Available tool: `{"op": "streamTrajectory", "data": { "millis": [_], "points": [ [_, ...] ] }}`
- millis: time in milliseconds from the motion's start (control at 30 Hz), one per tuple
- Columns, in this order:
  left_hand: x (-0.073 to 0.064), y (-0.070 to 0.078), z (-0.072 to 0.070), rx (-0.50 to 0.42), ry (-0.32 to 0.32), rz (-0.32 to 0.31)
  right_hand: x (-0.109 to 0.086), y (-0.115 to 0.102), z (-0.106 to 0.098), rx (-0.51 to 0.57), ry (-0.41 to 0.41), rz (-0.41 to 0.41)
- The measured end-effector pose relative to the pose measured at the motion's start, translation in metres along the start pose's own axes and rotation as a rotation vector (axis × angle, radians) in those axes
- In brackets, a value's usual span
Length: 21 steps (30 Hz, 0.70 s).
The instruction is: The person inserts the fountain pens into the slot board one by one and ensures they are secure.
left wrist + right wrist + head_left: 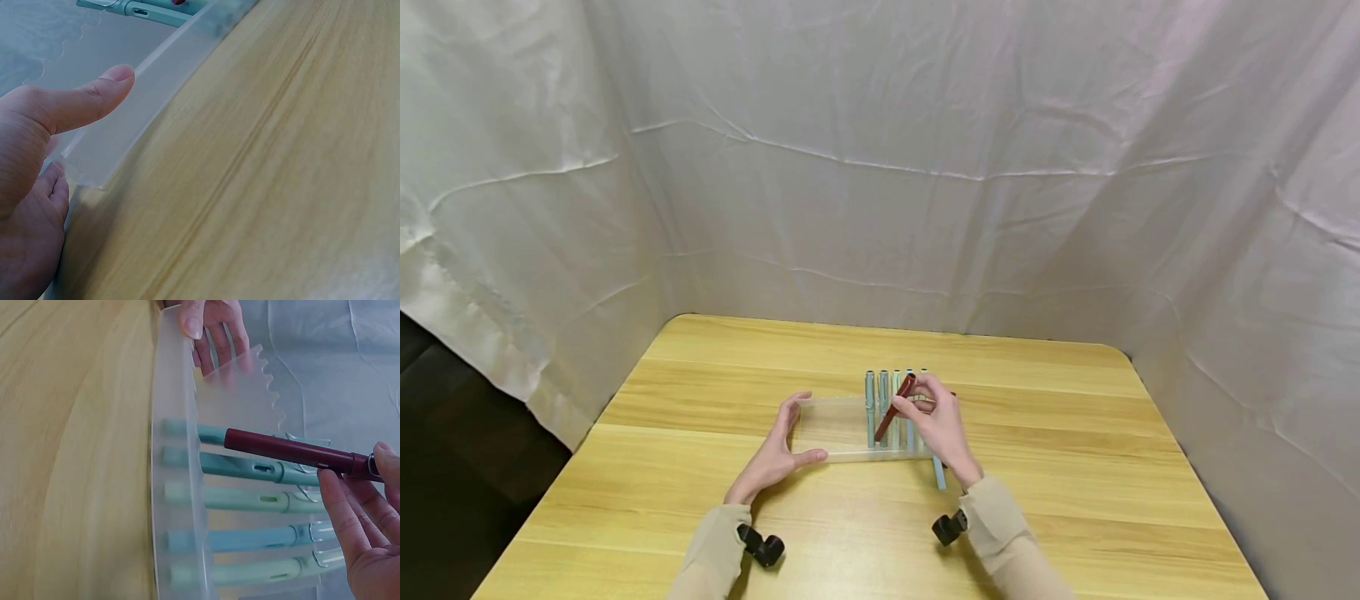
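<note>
Your right hand pinches the red pen near its upper end, slanted at lower centre of the frame, other end free. Your half-spread left hand holds the left end of the clear rack, probably for steadiness; notches seem to keep the 5 green and blue pens apart.

We see the rack on the table, a curtain behind. The left hand is at the rack's left end; five pens lie side by side farther right. Above the leftmost ones slants the held pen, in the right hand. Another pen shows before the rack's right end.
</note>
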<state>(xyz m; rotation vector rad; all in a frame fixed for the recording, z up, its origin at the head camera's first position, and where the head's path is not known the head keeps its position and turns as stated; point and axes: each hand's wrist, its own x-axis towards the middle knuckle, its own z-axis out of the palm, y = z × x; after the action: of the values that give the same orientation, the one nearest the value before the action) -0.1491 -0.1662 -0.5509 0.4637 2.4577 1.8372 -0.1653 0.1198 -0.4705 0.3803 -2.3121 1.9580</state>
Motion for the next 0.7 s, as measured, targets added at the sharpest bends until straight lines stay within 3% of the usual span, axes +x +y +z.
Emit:
{"op": "streamTrajectory", "data": {
  "millis": [567, 700],
  "points": [
    [0.0, -0.001, 0.0, 0.0, 0.003, 0.004, 0.001, 0.0, 0.019, -0.004, -0.036, 0.028],
    [0.0, -0.001, 0.0, 0.002, 0.003, 0.005, 0.001, 0.003, 0.023, -0.069, -0.036, -0.011]
  ]
}}
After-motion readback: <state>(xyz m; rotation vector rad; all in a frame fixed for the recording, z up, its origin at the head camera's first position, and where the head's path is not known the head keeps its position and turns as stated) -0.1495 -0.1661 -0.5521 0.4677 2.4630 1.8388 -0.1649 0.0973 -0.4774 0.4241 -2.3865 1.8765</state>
